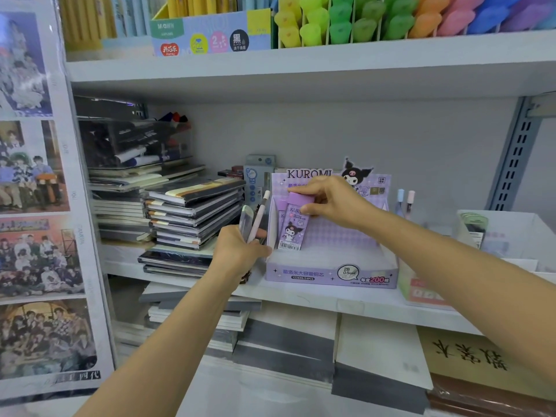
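Currently at the box: the right hand [328, 203] is pinching the lilac cap of a flat purple plastic lead case [293, 228], fingers curled round it, probably to keep it upright.
Lead case: it is standing in the left rear corner of the purple cardboard display box [331, 276], near the white shelf's [301, 296] front edge.
Left hand: the left hand [237, 251] is gripping a pale pink pencil [259, 215] and a slim translucent case [245, 221], apparently keeping them clear of the box.
Hidden: fingers are covering the cap; whether the case is going in or coming out is impossible to tell.
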The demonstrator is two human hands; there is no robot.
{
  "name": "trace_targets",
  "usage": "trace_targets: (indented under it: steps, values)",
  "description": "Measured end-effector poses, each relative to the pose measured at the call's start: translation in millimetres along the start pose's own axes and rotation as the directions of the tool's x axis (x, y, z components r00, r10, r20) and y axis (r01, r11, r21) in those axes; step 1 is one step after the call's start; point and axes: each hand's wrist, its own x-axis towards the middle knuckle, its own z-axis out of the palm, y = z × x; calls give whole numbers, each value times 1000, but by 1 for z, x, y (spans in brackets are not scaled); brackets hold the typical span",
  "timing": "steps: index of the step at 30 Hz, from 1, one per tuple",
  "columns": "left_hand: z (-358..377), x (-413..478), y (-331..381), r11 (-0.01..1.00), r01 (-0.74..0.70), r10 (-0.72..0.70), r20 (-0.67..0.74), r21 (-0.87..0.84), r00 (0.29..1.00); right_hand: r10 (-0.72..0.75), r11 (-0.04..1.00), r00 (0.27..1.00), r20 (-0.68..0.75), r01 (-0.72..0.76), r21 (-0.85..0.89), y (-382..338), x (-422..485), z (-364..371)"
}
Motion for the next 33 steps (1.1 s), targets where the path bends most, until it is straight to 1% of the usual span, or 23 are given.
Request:
trace_targets:
  steps: [1,3,5,7,8,10,11,13,15,17,20,22,26,29,33]
  values:
    - [0,0,0,1000,0,0,1,-1,1000,6,1000,1000,3,-6,12,1,-1,-1]
    - [-1,-1,0,1000,-2,2,2,2,1000,-22,998,1000,-1,22,-55,-1,-2,-2]
    - [-1,-1,0,1000,-5,5,3,17,1000,-63,991,996,-70,54,-120,-6,0,-7]
    - [-1,-1,0,1000,-6,6,2,28,1000,-37,998,986,-164,29,-54,-9,1,-19]
    - [-1,-1,0,1000,-7,7,1,31,1000,-12,1000,983,-184,12,0,-10,1,-25]
    - [-1,-1,-1,999,-6,6,0,34,1000,20,997,989,-148,-9,73,-10,-3,-32]
    - [-1,-1,-1,999,-7,7,-2,35,1000,22,997,994,-110,-14,71,-10,-6,-30]
    - [0,-1,-2,999,-10,11,-8,34,1000,12,1000,998,-67,-12,-13,-9,-12,-17]
    - [0,-1,-1,999,-11,12,-12,34,1000,2,998,997,-82,-7,-60,-8,-14,-5]
    - [0,-1,-1,999,-11,12,-15,45,1000,8,999,997,-79,-12,-41,-7,-13,-5]
    - [-1,-1,-2,999,-8,8,-12,49,1000,30,999,999,-39,-29,26,-6,-8,-11]
    - [-1,0,-2,999,-11,12,-12,50,1000,24,999,999,-28,-24,33,-6,-7,-7]
    - [-1,1,-4,998,-26,27,-9,53,1000,-16,998,1000,12,17,-57,-5,-7,0]
    - [0,2,-4,998,-32,32,-2,55,999,-7,991,998,64,16,-130,-6,-3,-5]
    - [0,4,-6,997,-46,45,10,64,999,-77,974,997,24,80,-212,-15,4,6]
